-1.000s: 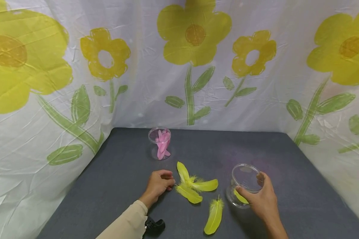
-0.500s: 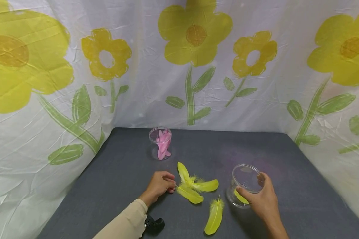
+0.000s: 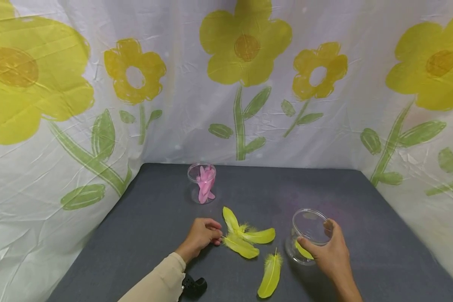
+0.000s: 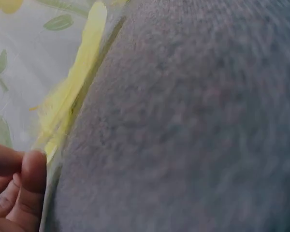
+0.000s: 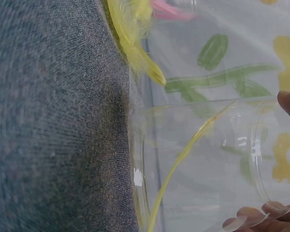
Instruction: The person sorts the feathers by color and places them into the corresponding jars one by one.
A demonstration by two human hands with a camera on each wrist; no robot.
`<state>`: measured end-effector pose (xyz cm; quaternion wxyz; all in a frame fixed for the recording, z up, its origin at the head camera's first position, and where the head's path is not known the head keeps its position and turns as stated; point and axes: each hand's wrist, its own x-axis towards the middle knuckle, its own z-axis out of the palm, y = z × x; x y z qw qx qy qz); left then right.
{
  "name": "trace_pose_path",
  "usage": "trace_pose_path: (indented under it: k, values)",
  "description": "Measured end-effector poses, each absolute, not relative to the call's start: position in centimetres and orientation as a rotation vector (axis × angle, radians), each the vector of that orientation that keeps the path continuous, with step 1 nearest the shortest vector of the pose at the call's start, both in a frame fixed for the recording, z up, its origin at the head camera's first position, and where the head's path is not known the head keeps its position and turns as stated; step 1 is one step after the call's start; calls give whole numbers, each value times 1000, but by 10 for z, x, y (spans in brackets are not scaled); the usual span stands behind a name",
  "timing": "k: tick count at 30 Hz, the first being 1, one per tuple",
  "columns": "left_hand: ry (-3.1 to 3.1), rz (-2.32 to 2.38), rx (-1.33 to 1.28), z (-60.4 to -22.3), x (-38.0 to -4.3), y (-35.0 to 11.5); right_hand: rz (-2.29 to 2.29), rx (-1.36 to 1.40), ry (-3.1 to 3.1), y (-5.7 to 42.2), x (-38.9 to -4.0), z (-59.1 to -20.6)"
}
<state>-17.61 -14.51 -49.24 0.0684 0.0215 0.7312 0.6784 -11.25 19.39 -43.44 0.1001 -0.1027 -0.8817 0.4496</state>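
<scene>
Yellow feathers [image 3: 269, 274]: one rests inside the clear plastic cup [image 3: 293, 239] gripped by the right hand [image 3: 330, 247]; four are outside — three on the dark table [image 3: 136, 251], one pinched in the left hand [image 3: 201, 235]. Progress looks early, though pink feathers [image 3: 206, 184] already stand in a second cup [image 3: 193, 189].

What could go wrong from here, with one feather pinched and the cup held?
The left hand pinches one yellow feather by its quill end; two others lie bunched with it, so lifting might drag one along.
The right hand grips the open cup near its rim; tipping it could let the feather inside slide out.
The lone feather lies close to the cup, so a leftward slide might push it.
</scene>
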Motion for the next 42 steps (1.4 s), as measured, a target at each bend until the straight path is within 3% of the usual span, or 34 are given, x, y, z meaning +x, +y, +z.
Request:
trace_pose_path:
  k: [17,42]
  values:
    - [2136,2291,187,-447,-182,-136,1309,-318,-2616,196,-113,-435]
    - [2034,2415,433,-367,-187,-30,1358,-345,-2665,194,-116,-434]
